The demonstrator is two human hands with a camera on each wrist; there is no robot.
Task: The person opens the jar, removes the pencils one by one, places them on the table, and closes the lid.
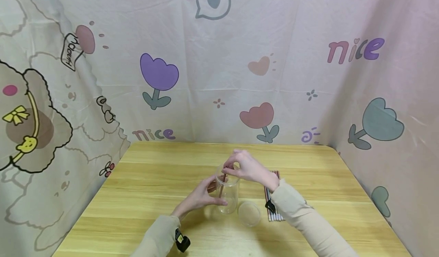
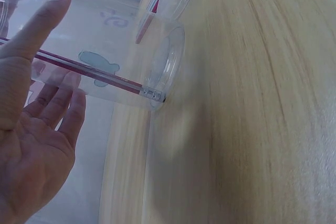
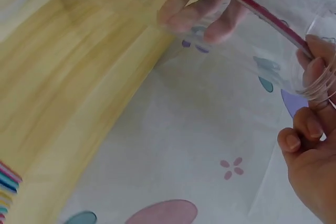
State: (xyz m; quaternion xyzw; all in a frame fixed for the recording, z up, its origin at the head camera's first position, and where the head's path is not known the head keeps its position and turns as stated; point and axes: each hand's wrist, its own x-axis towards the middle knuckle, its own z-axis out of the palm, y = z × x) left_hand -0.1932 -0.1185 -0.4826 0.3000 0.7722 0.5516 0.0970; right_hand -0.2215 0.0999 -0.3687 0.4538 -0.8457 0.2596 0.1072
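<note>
A clear jar (image 1: 229, 203) stands upright on the table, its mouth open at the top. My left hand (image 1: 200, 196) grips it from the left, thumb on the near side and fingers behind, showing through the wall in the right wrist view. From above, my right hand (image 1: 249, 167) pinches a red-and-silver pencil (image 3: 257, 9) at the jar's mouth, fingertips just inside the rim. Most of the pencil's length is inside the jar, slanting. In the left wrist view its metal-banded end (image 2: 152, 94) is down at the jar's base.
A round clear lid (image 1: 249, 214) lies just right of the jar. Beyond it, partly under my right forearm, several pencils (image 1: 274, 216) lie side by side in a row. A patterned cloth (image 1: 212, 108) hangs behind the wooden table (image 1: 137, 181) and along its sides.
</note>
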